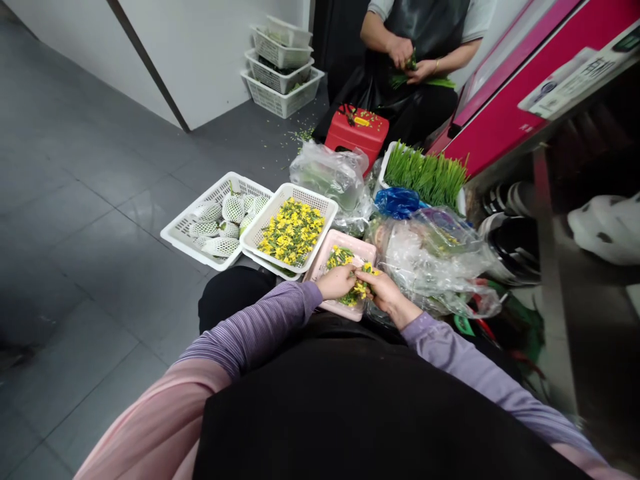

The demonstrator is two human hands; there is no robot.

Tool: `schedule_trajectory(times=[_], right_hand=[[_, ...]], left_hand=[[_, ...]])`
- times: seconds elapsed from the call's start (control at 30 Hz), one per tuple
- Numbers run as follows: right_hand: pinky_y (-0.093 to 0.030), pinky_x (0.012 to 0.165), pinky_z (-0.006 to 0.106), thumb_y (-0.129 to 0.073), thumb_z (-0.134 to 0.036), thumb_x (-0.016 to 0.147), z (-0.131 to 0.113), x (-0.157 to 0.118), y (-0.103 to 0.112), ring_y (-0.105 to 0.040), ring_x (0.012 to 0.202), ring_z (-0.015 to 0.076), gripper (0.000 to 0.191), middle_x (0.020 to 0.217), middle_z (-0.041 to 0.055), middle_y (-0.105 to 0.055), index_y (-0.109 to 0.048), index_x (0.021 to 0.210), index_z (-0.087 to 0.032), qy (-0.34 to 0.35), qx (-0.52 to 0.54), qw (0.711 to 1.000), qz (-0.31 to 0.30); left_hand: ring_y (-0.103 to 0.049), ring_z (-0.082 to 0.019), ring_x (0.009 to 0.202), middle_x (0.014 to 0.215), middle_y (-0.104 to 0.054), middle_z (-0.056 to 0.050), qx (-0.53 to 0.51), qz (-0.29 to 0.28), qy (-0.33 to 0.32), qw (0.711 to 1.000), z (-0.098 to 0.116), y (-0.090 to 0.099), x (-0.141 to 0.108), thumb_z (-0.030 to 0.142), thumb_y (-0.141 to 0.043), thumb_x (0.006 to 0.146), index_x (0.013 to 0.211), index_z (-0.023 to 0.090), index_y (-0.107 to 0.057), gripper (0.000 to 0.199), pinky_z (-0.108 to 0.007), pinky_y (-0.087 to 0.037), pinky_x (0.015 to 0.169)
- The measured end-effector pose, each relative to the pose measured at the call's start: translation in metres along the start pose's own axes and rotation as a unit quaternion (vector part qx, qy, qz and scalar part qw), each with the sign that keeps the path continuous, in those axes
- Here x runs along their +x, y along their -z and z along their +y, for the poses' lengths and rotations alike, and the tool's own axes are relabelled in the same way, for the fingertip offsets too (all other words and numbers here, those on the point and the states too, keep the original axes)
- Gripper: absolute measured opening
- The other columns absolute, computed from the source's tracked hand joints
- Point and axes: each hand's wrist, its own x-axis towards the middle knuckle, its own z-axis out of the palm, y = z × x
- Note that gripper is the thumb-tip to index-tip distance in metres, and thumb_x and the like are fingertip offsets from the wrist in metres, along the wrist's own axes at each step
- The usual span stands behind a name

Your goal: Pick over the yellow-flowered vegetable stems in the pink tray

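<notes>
Over a pink tray (363, 246), my two hands come together. My right hand (387, 291) is closed round a small bunch of yellow flowers (361, 288) with green stems. My left hand (338, 281) pinches at the upper edge of that bunch, its fingertips close to the right thumb; exactly what they grip is partly hidden. More yellow flowers with green stems (340, 256) lie in the tray beneath. Just left of the tray, a white basket (327, 208) holds a heap of cut yellow flowers (293, 232).
Further left, a white basket (175, 229) holds round produce in foam nets (233, 208). Plastic bags (425, 257) lie at right, below a crate of green stalks (425, 172). A co-worker's hands (410, 60) hold greens behind a red stool (356, 137). Stacked baskets (283, 100) stand by the wall.
</notes>
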Motion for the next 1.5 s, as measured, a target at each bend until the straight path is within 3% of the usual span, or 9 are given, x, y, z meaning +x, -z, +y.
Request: schedule_trajectory(times=[0.17, 0.7, 0.87, 0.93, 1.07, 1.17, 1.27, 1.33, 1.5], right_hand=[[-0.015, 0.032, 0.018, -0.071, -0.033, 0.057, -0.005, 0.002, 0.012, -0.032, 0.033, 0.0032, 0.028, 0.047, -0.0057, -0.048, -0.05, 0.063, -0.015, -0.001, 0.022, 1.0, 0.006], [-0.019, 0.031, 0.018, -0.063, -0.03, 0.061, -0.005, 0.007, 0.002, -0.043, 0.042, 0.0073, 0.021, 0.056, -0.0001, -0.055, -0.052, 0.068, -0.015, -0.067, 0.101, 0.992, -0.037], [-0.029, 0.037, 0.02, -0.055, -0.032, 0.064, -0.015, 0.037, 0.024, -0.047, 0.047, 0.0108, 0.018, 0.062, 0.0023, -0.059, -0.053, 0.073, -0.016, 0.028, -0.12, 0.992, 0.033], [-0.038, 0.048, 0.024, -0.056, -0.031, 0.064, -0.018, 0.052, 0.032, -0.054, 0.058, 0.0157, 0.022, 0.069, 0.0054, -0.062, -0.057, 0.08, -0.016, 0.088, -0.364, 0.925, 0.063], [-0.041, 0.069, 0.034, -0.057, -0.028, 0.068, -0.008, 0.074, 0.027, -0.059, 0.081, 0.0267, 0.024, 0.085, 0.0163, -0.064, -0.062, 0.086, -0.013, 0.081, -0.728, 0.68, -0.04], [-0.041, 0.072, 0.034, -0.053, -0.02, 0.071, 0.007, 0.08, 0.012, -0.06, 0.085, 0.0267, 0.019, 0.089, 0.0184, -0.064, -0.064, 0.084, -0.012, 0.063, -0.77, 0.624, -0.111], [-0.041, 0.072, 0.034, -0.056, -0.02, 0.07, 0.011, 0.082, 0.007, -0.06, 0.085, 0.026, 0.019, 0.089, 0.0167, -0.064, -0.065, 0.084, -0.013, 0.065, -0.768, 0.626, -0.114], [-0.042, 0.071, 0.033, -0.061, -0.024, 0.066, 0.004, 0.081, 0.012, -0.059, 0.083, 0.0251, 0.022, 0.088, 0.014, -0.065, -0.065, 0.086, -0.015, 0.057, -0.735, 0.67, -0.088], [-0.044, 0.051, 0.025, -0.073, -0.029, 0.053, -0.018, 0.058, 0.035, -0.056, 0.056, 0.0149, 0.034, 0.063, 0.002, -0.064, -0.063, 0.083, -0.015, -0.025, -0.289, 0.952, -0.094]], left_hand=[[-0.044, -0.006, 0.039, 0.061, -0.051, 0.002, -0.169, -0.021, 0.091, 0.981, 0.001, 0.004, -0.002, 0.016, -0.038, 0.08, 0.091, 0.012, -0.054, 0.02, -0.02, -0.041, 0.042], [-0.041, -0.005, 0.037, 0.048, -0.045, 0.005, -0.267, -0.033, 0.082, 0.96, 0.006, 0.006, -0.002, 0.021, -0.046, 0.079, 0.078, 0.012, -0.057, 0.014, -0.018, -0.039, 0.04], [-0.05, -0.007, 0.049, 0.068, -0.057, -0.001, -0.203, 0.021, 0.102, 0.974, 0.0, 0.012, 0.002, 0.019, -0.04, 0.08, 0.091, 0.013, -0.058, 0.022, -0.021, -0.046, 0.052], [-0.056, -0.011, 0.065, 0.079, -0.061, -0.004, -0.102, 0.066, 0.1, 0.988, -0.007, 0.013, 0.005, 0.016, -0.04, 0.078, 0.093, 0.013, -0.06, 0.025, -0.025, -0.048, 0.068], [-0.051, -0.018, 0.099, 0.099, -0.059, -0.009, 0.054, 0.091, 0.061, 0.992, -0.018, 0.012, 0.009, 0.013, -0.046, 0.07, 0.096, 0.013, -0.062, 0.031, -0.028, -0.037, 0.093], [-0.052, -0.017, 0.098, 0.1, -0.06, -0.009, 0.048, 0.087, 0.067, 0.993, -0.019, 0.012, 0.01, 0.015, -0.047, 0.069, 0.096, 0.012, -0.063, 0.031, -0.026, -0.038, 0.091], [-0.057, -0.015, 0.083, 0.091, -0.063, -0.006, -0.009, 0.078, 0.101, 0.992, -0.018, 0.014, 0.011, 0.017, -0.046, 0.07, 0.089, 0.014, -0.064, 0.027, -0.024, -0.044, 0.08], [-0.057, -0.013, 0.074, 0.081, -0.064, -0.004, -0.048, 0.066, 0.125, 0.989, -0.018, 0.013, 0.011, 0.019, -0.046, 0.071, 0.086, 0.013, -0.064, 0.024, -0.023, -0.045, 0.072], [-0.051, -0.01, 0.05, 0.058, -0.057, -0.001, -0.156, 0.026, 0.198, 0.967, -0.013, -0.001, 0.008, 0.021, -0.049, 0.073, 0.083, 0.011, -0.062, 0.02, -0.021, -0.043, 0.051]])
